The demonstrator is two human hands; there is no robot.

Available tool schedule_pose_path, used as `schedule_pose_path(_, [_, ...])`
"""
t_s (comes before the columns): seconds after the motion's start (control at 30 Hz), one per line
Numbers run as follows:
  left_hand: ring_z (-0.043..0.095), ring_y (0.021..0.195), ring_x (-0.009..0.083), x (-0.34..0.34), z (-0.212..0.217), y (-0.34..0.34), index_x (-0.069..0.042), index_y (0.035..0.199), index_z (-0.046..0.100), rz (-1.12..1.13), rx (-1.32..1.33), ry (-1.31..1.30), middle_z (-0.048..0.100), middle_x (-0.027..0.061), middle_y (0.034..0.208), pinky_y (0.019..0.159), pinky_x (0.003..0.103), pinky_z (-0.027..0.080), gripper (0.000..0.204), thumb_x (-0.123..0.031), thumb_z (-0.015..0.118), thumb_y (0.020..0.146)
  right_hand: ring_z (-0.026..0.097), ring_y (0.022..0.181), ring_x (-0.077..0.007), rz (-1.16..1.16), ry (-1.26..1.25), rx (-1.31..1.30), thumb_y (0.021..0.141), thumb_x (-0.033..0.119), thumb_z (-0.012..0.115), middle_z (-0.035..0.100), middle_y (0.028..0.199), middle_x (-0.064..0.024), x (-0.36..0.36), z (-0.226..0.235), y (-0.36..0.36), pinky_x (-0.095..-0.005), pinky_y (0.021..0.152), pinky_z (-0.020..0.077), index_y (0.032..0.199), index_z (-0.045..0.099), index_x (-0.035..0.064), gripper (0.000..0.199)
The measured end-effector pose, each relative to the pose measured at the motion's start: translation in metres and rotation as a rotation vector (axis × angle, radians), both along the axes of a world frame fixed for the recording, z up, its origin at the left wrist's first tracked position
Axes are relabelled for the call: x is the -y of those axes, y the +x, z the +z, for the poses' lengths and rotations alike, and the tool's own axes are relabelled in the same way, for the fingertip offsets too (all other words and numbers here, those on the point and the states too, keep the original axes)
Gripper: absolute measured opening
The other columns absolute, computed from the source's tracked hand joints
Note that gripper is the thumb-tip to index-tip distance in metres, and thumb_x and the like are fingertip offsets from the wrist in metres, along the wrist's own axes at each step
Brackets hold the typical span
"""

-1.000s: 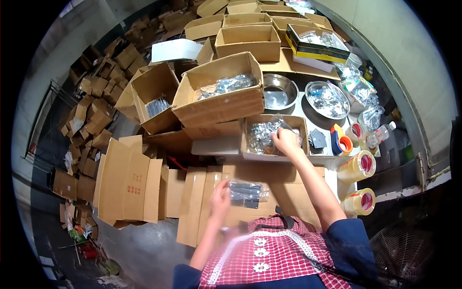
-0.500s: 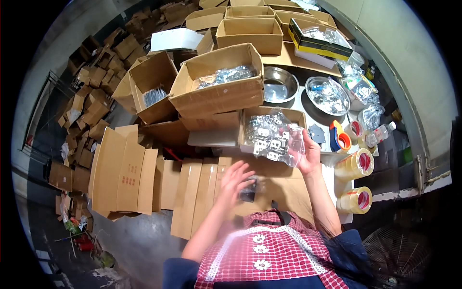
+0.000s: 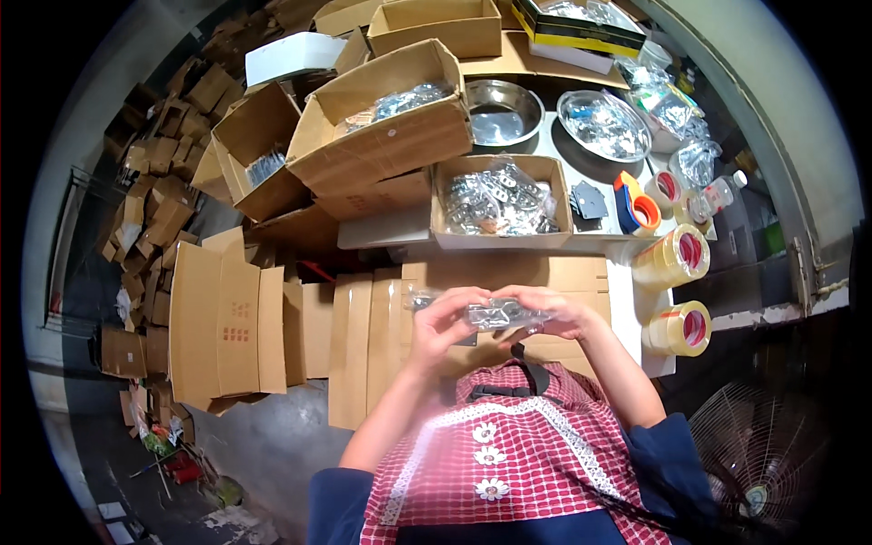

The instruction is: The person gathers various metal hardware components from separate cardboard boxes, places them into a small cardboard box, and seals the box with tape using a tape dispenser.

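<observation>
L hand point(image 3: 440, 323): gripping clear bag point(image 3: 498, 315) — L end
R hand point(image 3: 565, 312): gripping same bag — R end
Box point(image 3: 501, 242): on counter point(image 3: 623, 313), w/ bagged parts point(image 3: 498, 202)
Tape rolls point(image 3: 670, 258): R side of counter

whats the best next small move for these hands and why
Probably lower the clear bag of parts onto the flattened cardboard, near the dark flat piece: the left hand and right hand both hold the bag over that cardboard, where the piece partly shows.

Pale walls point(image 3: 767, 118) flank a grey floor point(image 3: 291, 440) and white table point(image 3: 624, 313).
</observation>
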State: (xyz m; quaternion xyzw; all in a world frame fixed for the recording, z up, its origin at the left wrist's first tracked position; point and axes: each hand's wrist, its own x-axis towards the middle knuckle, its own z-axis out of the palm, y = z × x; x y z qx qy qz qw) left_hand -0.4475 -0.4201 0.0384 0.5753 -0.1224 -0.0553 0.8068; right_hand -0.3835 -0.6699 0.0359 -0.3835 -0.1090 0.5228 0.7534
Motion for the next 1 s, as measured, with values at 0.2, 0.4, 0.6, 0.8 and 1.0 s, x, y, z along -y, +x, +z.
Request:
schedule_pose_path(0.2, [0.061,0.119,0.0249,-0.004,-0.002,-0.007,-0.001,0.125,0.065,0.118,-0.138,-0.042,0.056,0.0174,0.139,0.101,0.034,0.049,0.04,0.0,0.061,0.085,0.058,0.117,-0.0171,-0.235,-0.104,0.257,0.068,0.001,0.085,0.06,0.13,-0.0066,-0.011,-0.012,-0.01,-0.0317,0.103,0.0473,0.135,0.055,0.0049,0.074])
schedule_pose_path(0.4, [0.065,0.108,0.0144,-0.035,-0.032,-0.034,-0.003,0.141,0.05,0.13,-0.564,0.006,0.066,0.008,0.127,0.087,0.026,0.054,0.05,-0.007,0.065,0.093,0.057,0.119,-0.0214,-0.124,-0.393,0.634,0.074,0.01,0.084,0.062,0.125,-0.0095,-0.039,-0.033,-0.017,-0.0357,0.099,0.0485,0.132,0.058,0.0044,0.064])
schedule_pose_path(0.6, [0.067,0.099,0.0159,-0.063,-0.095,-0.073,0.001,0.13,0.055,0.289,-0.745,0.033,0.069,0.0092,0.115,0.083,0.027,0.054,0.046,0.001,0.068,0.086,0.06,0.112,-0.0404,0.117,-0.551,1.236,0.078,0.034,0.08,0.06,0.119,-0.0225,-0.086,-0.075,-0.034,-0.0459,0.097,0.0492,0.128,0.059,-0.0009,0.065])
schedule_pose_path(0.8, [0.066,0.102,0.0161,-0.067,-0.113,-0.056,0.003,0.129,0.054,0.517,-0.461,0.123,0.067,0.0103,0.115,0.091,0.027,0.053,0.043,0.001,0.065,0.087,0.056,0.104,-0.0359,-0.122,-0.54,1.66,0.073,0.02,0.074,0.059,0.103,-0.017,-0.12,-0.087,-0.021,-0.0425,0.093,0.0488,0.101,0.063,-0.0015,0.036])
schedule_pose_path(1.0, [0.049,0.128,0.0324,-0.069,-0.111,-0.042,-0.002,0.143,0.043,0.413,-0.021,1.23,0.043,0.0201,0.146,0.105,0.046,0.043,0.064,-0.012,0.07,0.086,0.055,0.103,-0.0319,-0.177,-0.649,1.901,0.073,0.019,0.073,0.056,0.106,-0.0134,-0.123,-0.118,-0.023,-0.042,0.091,0.0479,0.102,0.062,0.002,0.035])
